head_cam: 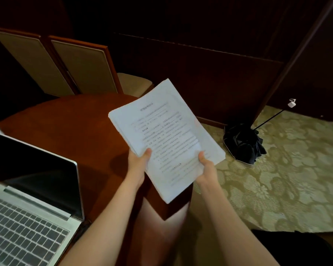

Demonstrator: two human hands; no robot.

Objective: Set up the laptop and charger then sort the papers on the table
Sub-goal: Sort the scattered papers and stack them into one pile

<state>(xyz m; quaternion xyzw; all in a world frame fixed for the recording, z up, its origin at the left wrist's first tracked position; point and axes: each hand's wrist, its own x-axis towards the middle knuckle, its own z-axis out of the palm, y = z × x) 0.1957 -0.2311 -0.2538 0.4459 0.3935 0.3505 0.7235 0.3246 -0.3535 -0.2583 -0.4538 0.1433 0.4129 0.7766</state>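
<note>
**Papers in hand, sorting under way**

At the far left the laptop [33, 204] sits open on the round wooden worktop [69, 120], its screen dark and its keyboard towards the person. No charger cable can be seen running to it, so whether the charger part is finished cannot be told from here. Two padded chairs [81, 68] stand behind the worktop.

Nearer the middle, the left hand [137, 166] grips the left edge of a stack of printed papers [161, 131], with its thumb on the top page and its fingers hidden beneath. The stack is held tilted in the air above the worktop's right edge and partly out over the floor. The right hand [207, 167] grips the lower right side in the same way, thumb on top, and the top sheet bows a little beside that thumb.

This looks like the sorting step, with the top page being read or about to be peeled off. The next move probably calls for the right thumb to free a single sheet while the left hand keeps the rest squared. Bare worktop beside the laptop is needed to lay the piles on.

Further right a folded dark umbrella [242, 143] lies on the patterned carpet [286, 169]. A small white object [291, 103] sits by the wall. It may be a plug, but it is too small to tell.
</note>
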